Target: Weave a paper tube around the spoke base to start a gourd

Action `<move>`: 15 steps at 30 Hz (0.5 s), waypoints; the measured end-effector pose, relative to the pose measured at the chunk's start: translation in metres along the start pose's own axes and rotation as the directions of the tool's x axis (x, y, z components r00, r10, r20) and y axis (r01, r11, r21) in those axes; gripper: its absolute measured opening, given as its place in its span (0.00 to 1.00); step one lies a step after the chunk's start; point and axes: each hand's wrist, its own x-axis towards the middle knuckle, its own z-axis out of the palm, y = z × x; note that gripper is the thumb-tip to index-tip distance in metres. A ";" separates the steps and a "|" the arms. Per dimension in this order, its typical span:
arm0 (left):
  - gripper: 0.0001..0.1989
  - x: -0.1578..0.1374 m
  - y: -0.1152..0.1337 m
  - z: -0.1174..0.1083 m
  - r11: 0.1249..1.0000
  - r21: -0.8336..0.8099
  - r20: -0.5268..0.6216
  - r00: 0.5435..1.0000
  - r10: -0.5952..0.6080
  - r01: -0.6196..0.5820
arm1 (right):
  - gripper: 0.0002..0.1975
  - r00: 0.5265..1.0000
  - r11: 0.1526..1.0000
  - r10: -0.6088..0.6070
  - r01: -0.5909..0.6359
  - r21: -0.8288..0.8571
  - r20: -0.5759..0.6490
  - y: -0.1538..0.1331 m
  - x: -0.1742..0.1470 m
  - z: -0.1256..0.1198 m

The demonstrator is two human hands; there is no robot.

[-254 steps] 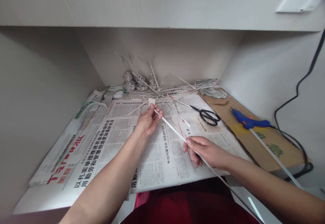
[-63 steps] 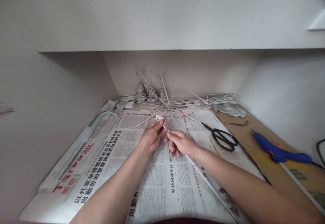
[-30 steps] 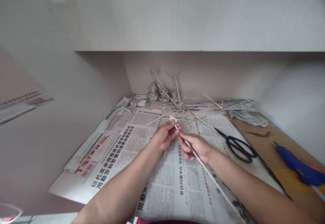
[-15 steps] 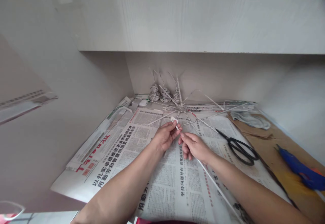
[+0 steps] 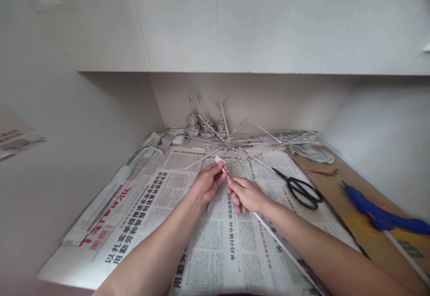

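Both hands meet over the newspaper-covered bench point(image 5: 141, 215). My left hand point(image 5: 206, 184) pinches the flattened tip of a long thin rolled white paper tube point(image 5: 268, 231), and my right hand point(image 5: 245, 194) closes round the same tube just beside it, probably to steady it; the rest trails back toward my right elbow. Just beyond my fingertips lies a star of crossed paper tubes point(image 5: 230, 146), spokes fanned outward. Black scissors point(image 5: 300, 190) and a blue glue gun point(image 5: 379, 213) lie to the right, within reach.
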 end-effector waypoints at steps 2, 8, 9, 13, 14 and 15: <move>0.04 0.000 0.000 0.000 1.000 -0.009 -0.002 1.000 -0.004 0.004 | 0.20 0.998 0.991 0.016 -0.024 0.135 0.065 -0.002 0.000 0.000; 0.02 -0.002 0.000 0.002 1.000 -0.024 0.007 1.000 -0.006 0.006 | 0.16 0.965 0.897 0.039 -0.149 0.417 0.261 -0.007 -0.001 -0.007; 0.02 -0.002 0.000 0.002 1.000 -0.024 0.005 1.000 -0.006 0.006 | 0.16 0.956 0.882 0.046 -0.175 0.438 0.289 -0.007 -0.001 -0.008; 0.02 -0.002 0.001 0.003 1.000 -0.015 0.007 1.000 -0.012 0.012 | 0.16 0.939 0.866 0.060 -0.218 0.450 0.340 -0.006 0.000 -0.010; 0.02 -0.002 0.001 0.003 1.000 -0.013 0.006 1.000 -0.012 0.012 | 0.16 0.940 0.870 0.058 -0.212 0.445 0.335 -0.005 0.001 -0.010; 0.02 -0.002 0.001 0.003 1.000 -0.011 0.003 1.000 -0.011 0.011 | 0.16 0.944 0.875 0.056 -0.204 0.439 0.326 -0.005 0.001 -0.010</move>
